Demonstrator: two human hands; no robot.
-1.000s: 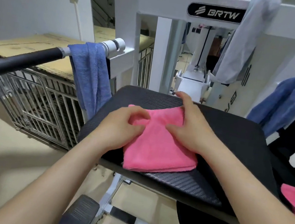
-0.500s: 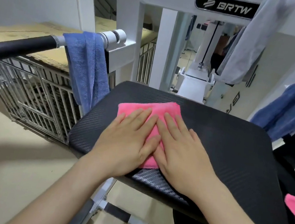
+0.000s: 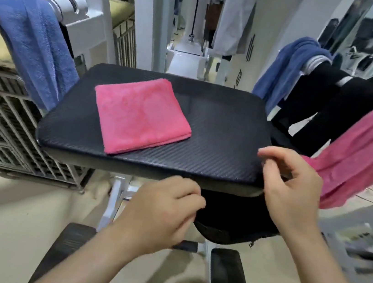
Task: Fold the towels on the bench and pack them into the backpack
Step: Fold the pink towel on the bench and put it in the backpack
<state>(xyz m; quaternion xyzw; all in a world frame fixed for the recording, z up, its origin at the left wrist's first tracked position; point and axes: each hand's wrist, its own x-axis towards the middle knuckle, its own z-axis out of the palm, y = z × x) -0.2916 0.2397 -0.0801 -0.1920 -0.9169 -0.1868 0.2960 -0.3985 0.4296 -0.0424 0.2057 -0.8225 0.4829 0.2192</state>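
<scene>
Pulling both hands back off the folded pink towel [image 3: 141, 115], leaving it flat on the bench pad [image 3: 218, 126], gripping a second pink towel [image 3: 359, 151] in the right hand [image 3: 295, 180], curling the left hand [image 3: 161, 212] beside the black backpack [image 3: 229, 224] below the pad's edge, its hold and the bag's contents impossible to tell, a blue towel [image 3: 33, 48] hanging at left.

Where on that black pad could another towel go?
The black textured bench pad is bare right of the folded pink towel, as far as its right edge. Its front right corner is crowded by the right hand holding a loose pink towel.
</scene>
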